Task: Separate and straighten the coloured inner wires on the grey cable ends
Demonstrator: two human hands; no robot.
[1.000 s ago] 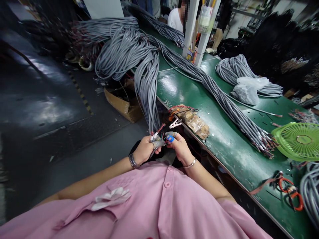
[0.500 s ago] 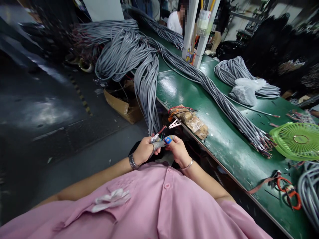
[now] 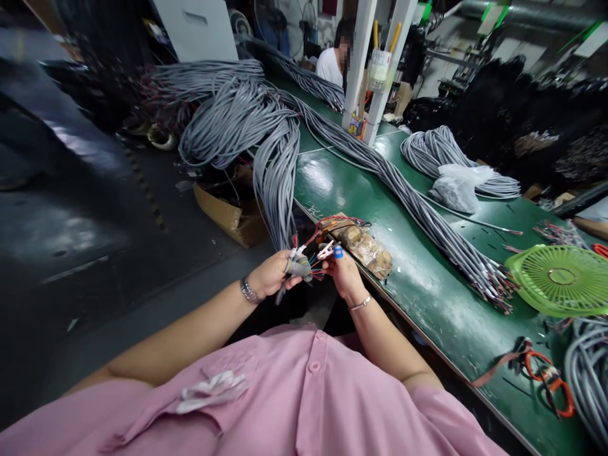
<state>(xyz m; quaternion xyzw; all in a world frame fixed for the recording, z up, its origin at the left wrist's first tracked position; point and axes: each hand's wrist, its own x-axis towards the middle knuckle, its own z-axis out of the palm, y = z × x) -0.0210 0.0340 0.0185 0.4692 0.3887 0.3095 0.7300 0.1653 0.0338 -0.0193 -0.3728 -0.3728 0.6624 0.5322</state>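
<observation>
My left hand (image 3: 274,273), with grey finger covers, is closed around the end of a grey cable (image 3: 299,267) whose thin coloured wires (image 3: 314,266) fan out to the right. My right hand (image 3: 342,272), with a blue cap on one fingertip, pinches those wire ends. Both hands sit in front of my chest, just off the near edge of the green bench (image 3: 427,278). The cable belongs to a thick bundle of grey cables (image 3: 278,171) hanging down off the bench edge above my hands.
A taped brown block (image 3: 363,244) with red wires sits on the bench edge beside my right hand. More grey cable bundles (image 3: 441,234), a plastic bag (image 3: 456,187), a green fan grille (image 3: 560,278) and orange-handled pliers (image 3: 546,377) lie on the bench. A cardboard box (image 3: 228,215) sits on the floor. Another person (image 3: 332,60) sits far back.
Both hands have risen and moved slightly away from my chest toward the hanging bundle. The wire ends are spread wider between the hands. The view has tilted up a little.
</observation>
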